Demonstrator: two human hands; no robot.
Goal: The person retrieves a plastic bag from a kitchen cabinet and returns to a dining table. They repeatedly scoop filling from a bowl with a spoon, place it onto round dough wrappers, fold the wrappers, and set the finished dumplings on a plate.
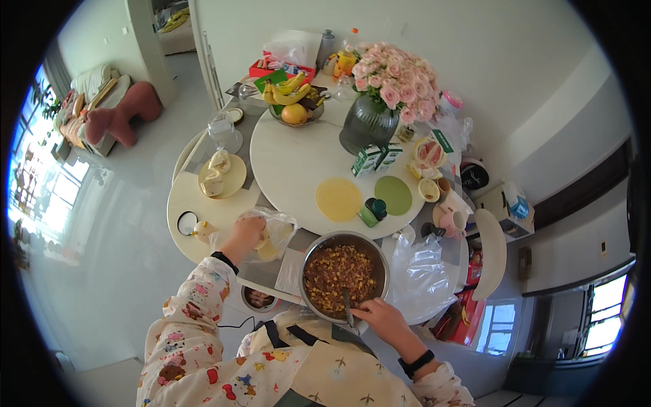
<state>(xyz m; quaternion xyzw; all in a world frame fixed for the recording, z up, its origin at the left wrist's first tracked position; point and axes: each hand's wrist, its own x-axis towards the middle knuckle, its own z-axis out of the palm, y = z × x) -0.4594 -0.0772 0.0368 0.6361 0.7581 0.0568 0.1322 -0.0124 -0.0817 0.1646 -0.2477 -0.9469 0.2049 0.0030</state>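
Observation:
A steel bowl (385, 264) of chopped meat filling mixed with corn kernels stands at the table's near edge. My right hand (379, 318) is at its near rim, with thumb and fingers on the handle of a metal spoon (348, 305) dipped in the filling (338, 277). To the left of the bowl, my left hand (247, 234) reaches into or over the opening of a clear plastic bag (279, 229) with pale yellow round wrappers (268, 250) inside. The left fingertips are partly hidden by the plastic, so their grip is unclear.
A yellow plate (236, 175) with white items, a glass vase (368, 122) of pink roses, a fruit bowl (305, 118), green-and-white cartons (367, 160) and a pink mug (452, 222) stand around. Crumpled clear plastic (422, 274) lies right of the steel bowl. Below the table edge is another bowl (259, 299).

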